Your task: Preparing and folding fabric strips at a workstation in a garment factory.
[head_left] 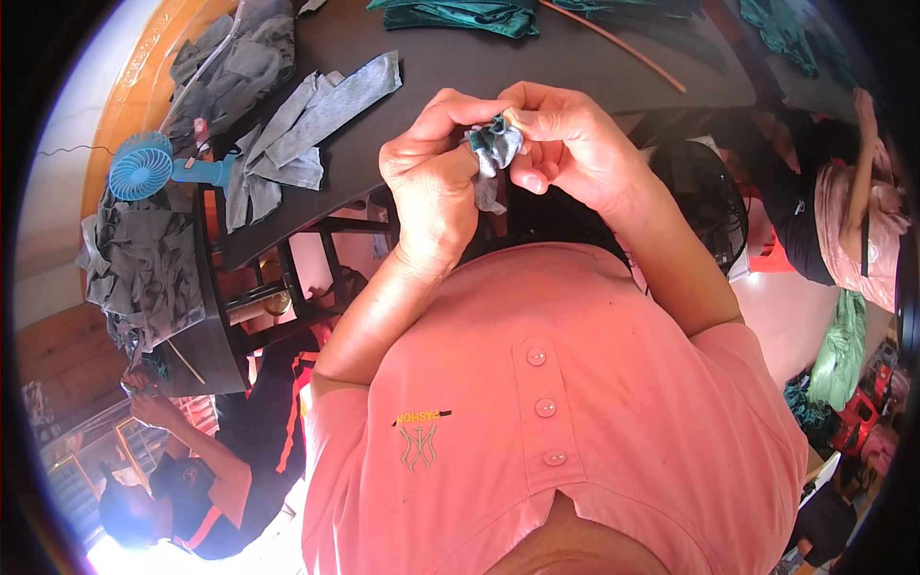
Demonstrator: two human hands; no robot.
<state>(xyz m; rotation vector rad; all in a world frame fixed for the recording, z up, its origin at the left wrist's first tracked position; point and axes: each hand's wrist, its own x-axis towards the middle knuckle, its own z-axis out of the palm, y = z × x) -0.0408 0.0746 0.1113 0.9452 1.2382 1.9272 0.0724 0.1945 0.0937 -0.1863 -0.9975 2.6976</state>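
Observation:
Both my hands are raised together in front of my chest, near the edge of the dark table. A small bunched piece of grey and teal cloth [495, 146] is between them, crumpled, with a grey end hanging down. My left hand [429, 168] is closed around its left side, fingers curled over. At the upper right edge of the cloth, the thumb and forefinger of my right hand [580, 144] pinch it, the other fingers bent in below. Flat grey cloth strips [321, 120] lie on the table to the left of my left hand.
Folded teal cloth [458, 17] and a thin brown stick [623, 48] lie on the dark table [431, 59]. A blue fan [142, 168] stands left, between dark grey cloth heaps [240, 72]. Other people work at the right [853, 206] and lower left [206, 479].

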